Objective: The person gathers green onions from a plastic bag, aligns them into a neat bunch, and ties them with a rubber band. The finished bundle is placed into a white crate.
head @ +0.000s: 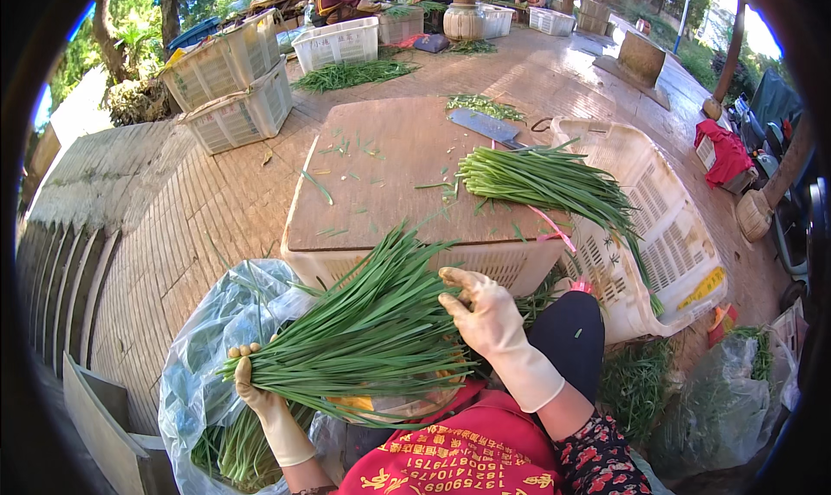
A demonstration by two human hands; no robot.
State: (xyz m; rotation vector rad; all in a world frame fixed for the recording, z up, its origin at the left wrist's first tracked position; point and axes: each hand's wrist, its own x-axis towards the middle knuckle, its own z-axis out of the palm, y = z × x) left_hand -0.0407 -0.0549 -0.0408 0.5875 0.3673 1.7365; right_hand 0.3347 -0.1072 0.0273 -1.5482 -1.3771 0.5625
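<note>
My left hand point(256, 384), in a cream rubber glove, grips the stem ends of a large bunch of garlic chives point(363, 326). The long green leaves fan out to the right across my lap. Beside the leaves is my gloved right hand point(483, 313), fingers apart with nothing seen between them; its fingertips are soiled. In front of me, a wooden board point(383, 170) covers an upturned-looking plastic crate point(506, 264). On its right side lies another bunch of chives point(545, 180), with pink tie strips point(552, 225) near it. A cleaver point(483, 126) rests at the board's far edge.
A clear plastic bag point(227, 339) with more chives point(256, 446) stands at my left. To the right, a white plastic crate point(656, 215) is tilted against the board. Stacked crates point(240, 112) stand at the far left. People point(344, 4) work among crates at the back.
</note>
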